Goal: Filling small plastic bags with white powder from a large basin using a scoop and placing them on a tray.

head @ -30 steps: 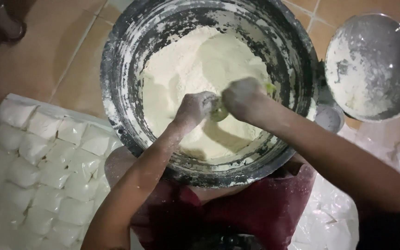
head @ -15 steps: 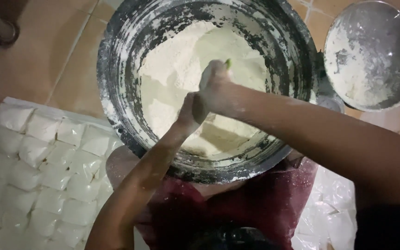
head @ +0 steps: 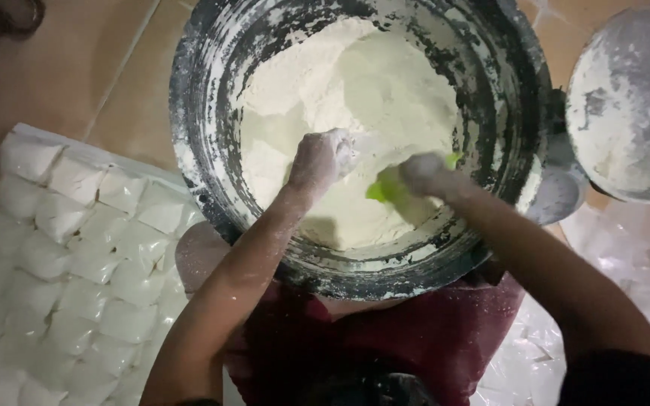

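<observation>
Our left hand (head: 323,158), white with flour, hangs over the heap of flour (head: 355,113) inside the big dark basin (head: 212,180). Its fingers are curled in, pinching what looks like a thin clear bag, though we cannot tell for certain. Our right hand (head: 424,173) sits just beside it, its fingers closed around a green scoop (head: 385,189) low against the flour. To the left, rows of filled white packets (head: 77,256) lie on the floor. A flour-dusted round pan (head: 630,105) rests to the right of the basin.
</observation>
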